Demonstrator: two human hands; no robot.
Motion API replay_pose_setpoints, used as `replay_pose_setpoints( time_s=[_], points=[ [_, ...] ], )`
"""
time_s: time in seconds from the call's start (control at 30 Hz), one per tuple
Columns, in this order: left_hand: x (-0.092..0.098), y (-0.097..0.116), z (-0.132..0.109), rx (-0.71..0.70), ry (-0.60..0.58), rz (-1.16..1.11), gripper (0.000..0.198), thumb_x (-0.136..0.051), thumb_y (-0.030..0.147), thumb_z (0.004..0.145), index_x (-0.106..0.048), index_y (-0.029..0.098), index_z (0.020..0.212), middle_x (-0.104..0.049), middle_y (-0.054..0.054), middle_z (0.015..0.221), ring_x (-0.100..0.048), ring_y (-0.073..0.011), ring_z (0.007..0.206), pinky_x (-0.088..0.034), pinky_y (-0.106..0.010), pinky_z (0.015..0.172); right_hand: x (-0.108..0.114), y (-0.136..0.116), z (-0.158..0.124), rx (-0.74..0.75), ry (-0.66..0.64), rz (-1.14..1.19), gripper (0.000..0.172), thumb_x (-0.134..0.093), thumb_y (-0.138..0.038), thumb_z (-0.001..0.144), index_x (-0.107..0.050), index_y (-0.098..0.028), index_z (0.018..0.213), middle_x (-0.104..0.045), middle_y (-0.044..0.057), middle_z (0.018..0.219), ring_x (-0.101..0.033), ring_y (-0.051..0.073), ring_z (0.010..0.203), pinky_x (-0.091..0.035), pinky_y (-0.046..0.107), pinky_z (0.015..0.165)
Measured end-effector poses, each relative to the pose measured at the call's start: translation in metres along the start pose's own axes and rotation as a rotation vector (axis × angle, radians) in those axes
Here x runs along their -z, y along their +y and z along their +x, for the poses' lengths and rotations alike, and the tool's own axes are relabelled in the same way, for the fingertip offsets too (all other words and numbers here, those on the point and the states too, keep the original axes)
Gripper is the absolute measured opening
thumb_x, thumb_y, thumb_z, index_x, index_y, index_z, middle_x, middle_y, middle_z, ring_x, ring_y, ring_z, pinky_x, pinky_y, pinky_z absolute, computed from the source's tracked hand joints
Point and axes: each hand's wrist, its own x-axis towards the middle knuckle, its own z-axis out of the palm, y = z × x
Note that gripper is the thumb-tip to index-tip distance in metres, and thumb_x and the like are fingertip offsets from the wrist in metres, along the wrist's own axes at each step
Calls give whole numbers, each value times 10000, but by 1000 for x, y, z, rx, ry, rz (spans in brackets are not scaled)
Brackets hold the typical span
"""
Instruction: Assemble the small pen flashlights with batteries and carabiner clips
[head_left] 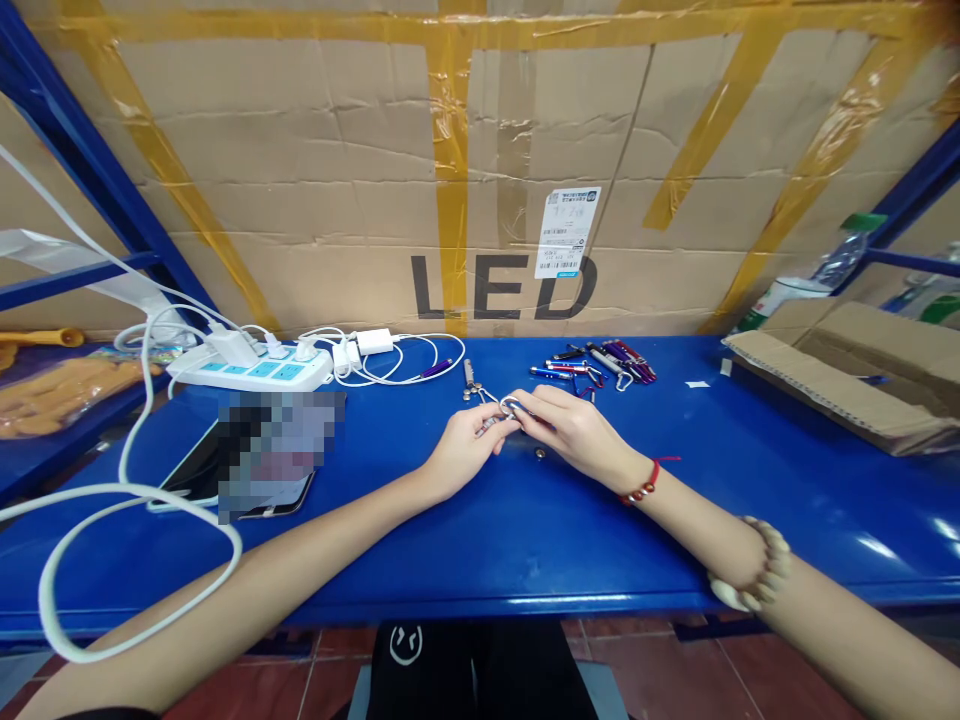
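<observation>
Converging over the middle of the blue bench point(420, 560), both forearms slant inward from the lower corners. The left hand point(461, 455) curls with its thumb and fingers pinched round a small silvery piece with a loop point(507, 403), while the right hand point(577, 425) arches palm-down, its fingertips closed on the same piece. Bunched fingers hide most of it, so its full shape cannot be made out. Blurred blocks mask part of the phones point(210, 460) at left, and the frame cuts off both upper arms. Just below the right hand lies a coin-like metal disc point(540, 454); just beyond the left sits a silver penlight point(469, 374), with a cluster of clip-on penlights point(603, 358) farther right. A white cable point(238, 545) loops across the left forearm. Blue surface stretches from the right wrist to the open cardboard box point(795, 365), and the LED-marked carton point(337, 180) walls the far edge.
</observation>
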Motion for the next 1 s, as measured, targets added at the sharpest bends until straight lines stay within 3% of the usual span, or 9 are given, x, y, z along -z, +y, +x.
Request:
replay_pose_setpoints(
  time_s=[0.13, 0.3, 0.43, 0.57, 0.73, 0.83, 1.0],
  points=[
    [-2, 3, -3, -5, -51, 31, 180, -526, 304, 804, -627, 158, 836, -486, 54, 520, -446, -88, 501, -352, -206, 551, 2, 4, 1, -67, -3, 28, 354, -322, -292, 940, -542, -120, 1158, -613, 117, 953, -598, 182, 854, -502, 294, 753],
    [0, 1, -3, -11, 89, 123, 232, -479, 344, 839, -617, 192, 946, -473, 62, 504, -474, -101, 500, -368, -213, 568, 8, 21, -2, -199, -116, -27, 329, -387, -309, 922, -569, -181, 1163, -630, 110, 1066, -605, 221, 965, -499, 336, 789],
    [1, 1, -3, 50, 144, 227, 239, -470, 380, 839, -616, 232, 958, -493, 54, 524, -502, -117, 522, -368, -227, 569, 18, 30, -5, -261, -271, -117, 313, -411, -355, 909, -628, -215, 1084, -660, 79, 974, -632, 203, 855, -487, 278, 658],
    [1, 2, -4, 105, 183, 429, 180, -542, 380, 794, -642, 273, 898, -582, 33, 624, -531, -140, 594, -366, -245, 584, 24, 28, -5, -279, -397, -135, 273, -443, -345, 895, -689, -246, 961, -659, 44, 843, -626, 161, 731, -397, 216, 529],
    [0, -1, -3, 66, 138, 556, 124, -590, 326, 766, -656, 265, 851, -578, -3, 860, -558, -173, 789, -407, -260, 651, 25, 22, -3, -287, -328, -70, 208, -519, -304, 857, -682, -246, 972, -656, 25, 836, -608, 134, 704, -362, 206, 525],
    [1, -3, -1, 42, 107, 515, 145, -552, 304, 799, -638, 247, 901, -550, -8, 836, -555, -169, 795, -417, -268, 685, 23, 19, -2, -255, -280, -33, 206, -530, -291, 854, -670, -248, 999, -647, 22, 887, -607, 126, 727, -360, 202, 537],
    [-1, 2, -2, -29, 146, 350, 281, -424, 300, 872, -523, 203, 1117, -529, -21, 827, -532, -156, 775, -421, -271, 716, 16, 17, -4, -201, -319, -1, 181, -571, -316, 830, -689, -268, 958, -637, 15, 885, -611, 119, 711, -323, 200, 510]
  ],
)
